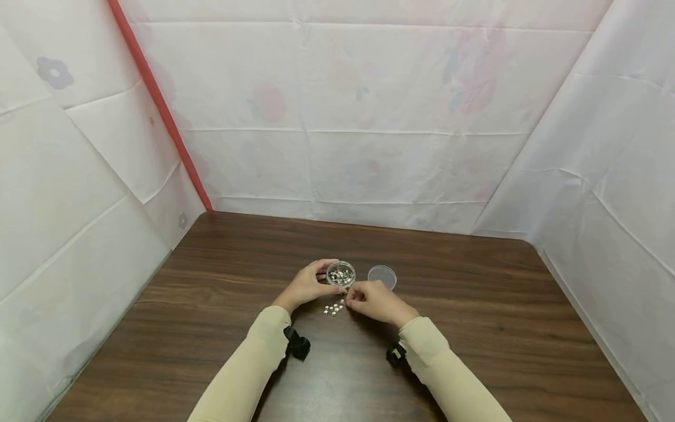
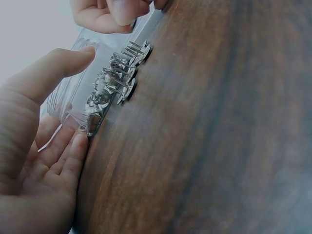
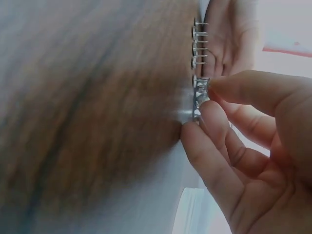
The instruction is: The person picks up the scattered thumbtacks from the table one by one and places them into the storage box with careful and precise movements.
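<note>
My left hand (image 1: 308,287) grips a clear round tub (image 1: 341,262) full of shiny metal thumbtacks, thumb on the near side and fingers round the far side. Several loose thumbtacks (image 1: 336,308) lie on the table just in front of it, pins up as the right wrist view shows. Close beside these, my right hand (image 1: 377,300) has its fingers curled, with thumb and fingertips pinching at a thumbtack (image 3: 202,90); they partly hide it. The left wrist view has the tub's wall (image 2: 63,95) near the left thumb and the tacks (image 2: 129,87) standing in front.
A clear round lid (image 1: 382,275) lies on the dark wooden table (image 1: 474,328), right of the tub and behind the right hand. White patterned cloth (image 1: 369,117) walls the table at the back and both sides. Each wrist wears a small black camera (image 1: 299,344).
</note>
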